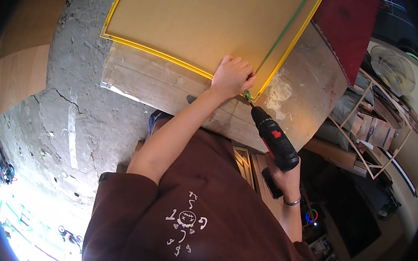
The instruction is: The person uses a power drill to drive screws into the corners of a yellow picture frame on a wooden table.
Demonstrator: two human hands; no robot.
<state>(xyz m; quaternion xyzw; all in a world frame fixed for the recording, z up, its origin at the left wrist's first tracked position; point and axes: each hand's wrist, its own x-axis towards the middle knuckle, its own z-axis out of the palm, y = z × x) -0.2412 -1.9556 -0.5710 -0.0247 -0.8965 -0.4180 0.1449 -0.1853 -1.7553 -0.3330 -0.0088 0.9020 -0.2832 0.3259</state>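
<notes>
A tan flat panel with a yellow frame (156, 55) lies on a worn board-topped table (145, 72). Along its right side runs a thin green cord (284, 31), which meets my left hand (233, 77) near the nearest corner. That hand's fingers are curled closed over the cord; their grip is partly hidden. A short green end (247, 94) shows at the corner, below the fist. My right hand (285, 177) is wrapped round the handle of a black cordless drill (277, 140) with a red mark. The drill's tip points at that corner, close to the green end.
Beyond the table's right side are a wooden frame (381, 169), cardboard pieces (374, 131) and a fan (392, 69). A dark red sheet (344, 33) lies at the far right. Cracked concrete floor (70, 106) and brown boards (23, 76) are on the left.
</notes>
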